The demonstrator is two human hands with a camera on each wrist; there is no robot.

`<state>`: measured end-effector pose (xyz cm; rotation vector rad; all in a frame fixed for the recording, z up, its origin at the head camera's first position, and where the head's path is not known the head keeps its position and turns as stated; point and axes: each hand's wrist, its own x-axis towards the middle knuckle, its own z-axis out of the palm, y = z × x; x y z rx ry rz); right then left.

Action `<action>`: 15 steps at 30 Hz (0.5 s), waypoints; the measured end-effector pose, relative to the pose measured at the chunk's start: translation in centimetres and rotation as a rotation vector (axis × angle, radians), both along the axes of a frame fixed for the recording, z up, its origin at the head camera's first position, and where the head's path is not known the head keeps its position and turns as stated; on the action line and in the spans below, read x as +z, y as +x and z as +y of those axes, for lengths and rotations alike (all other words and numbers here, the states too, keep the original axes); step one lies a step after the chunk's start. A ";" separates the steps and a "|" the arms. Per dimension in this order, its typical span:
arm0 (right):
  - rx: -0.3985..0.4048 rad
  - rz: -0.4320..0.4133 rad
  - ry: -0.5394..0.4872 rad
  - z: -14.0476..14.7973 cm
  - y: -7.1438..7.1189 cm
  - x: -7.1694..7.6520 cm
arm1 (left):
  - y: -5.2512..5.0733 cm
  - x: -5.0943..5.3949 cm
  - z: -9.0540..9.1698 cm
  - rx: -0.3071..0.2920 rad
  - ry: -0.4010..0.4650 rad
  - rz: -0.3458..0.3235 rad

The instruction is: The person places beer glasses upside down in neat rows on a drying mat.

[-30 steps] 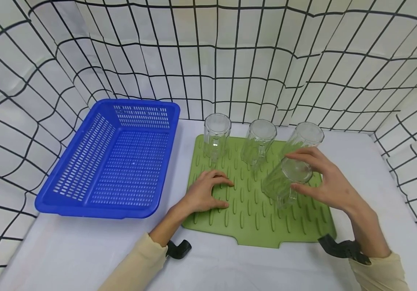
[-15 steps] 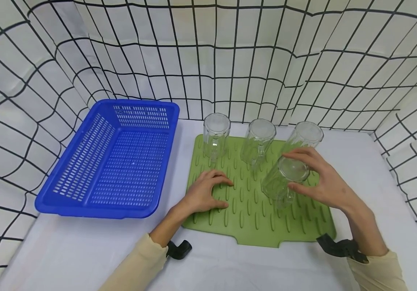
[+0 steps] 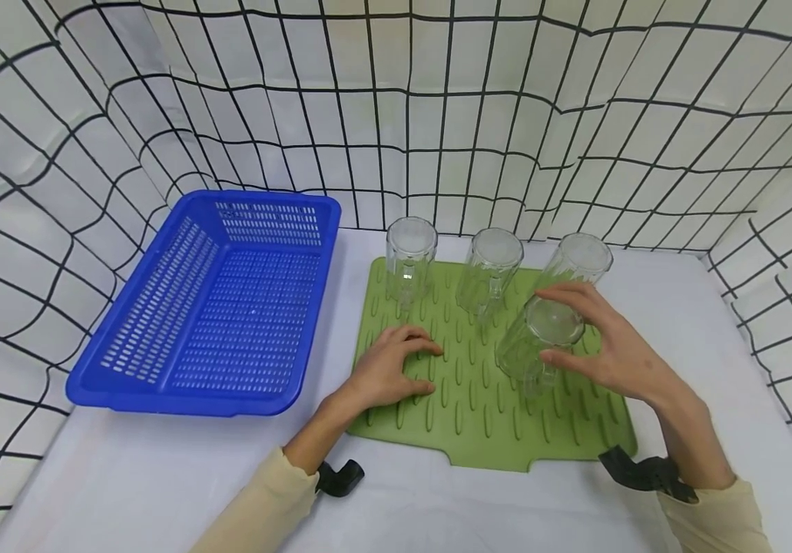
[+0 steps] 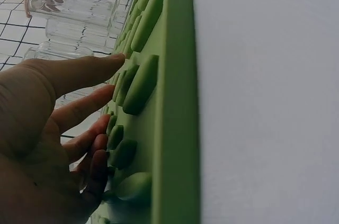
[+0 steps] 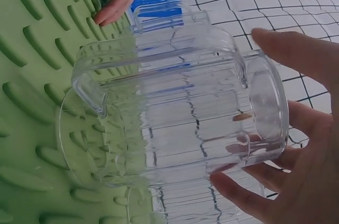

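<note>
My right hand [image 3: 617, 349] holds an upside-down clear glass mug [image 3: 546, 330] near its base, thumb on one side and fingers on the other. In the right wrist view, the mug's mouth is at the green ribbed mat [image 5: 32, 144] and its handle [image 5: 159, 57] faces the camera. I cannot tell whether the rim is flat on the mat. My left hand [image 3: 392, 365] rests with its fingertips on the mat's left part, fingers loosely bent and holding nothing. Behind stand a left glass mug [image 3: 411, 257], a middle glass mug [image 3: 491, 269] and a right glass mug [image 3: 578, 261], all upside down.
A blue perforated plastic basket [image 3: 313, 330] stands left of the mat on a white-covered table [image 3: 396, 507]. White walls with a black grid [image 3: 465, 123] enclose the back and sides. The right rear mug stands close behind the held one.
My right hand and the base of the held mug have shifted slightly left. The left hand, the other mugs and the basket have stayed in place.
</note>
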<state>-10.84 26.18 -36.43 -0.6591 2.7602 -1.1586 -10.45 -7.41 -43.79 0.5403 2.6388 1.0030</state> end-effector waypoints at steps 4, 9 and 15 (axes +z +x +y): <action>-0.045 0.003 -0.005 -0.1 0.2 0.3 | -0.1 0.5 0.1 0.001 -0.011 -0.024; -0.085 0.107 -0.024 -0.2 0.0 0.9 | -0.1 1.4 0.6 0.035 0.064 -0.053; -0.180 0.156 -0.052 -0.1 -0.6 1.6 | -0.1 4.2 1.2 0.167 0.067 0.022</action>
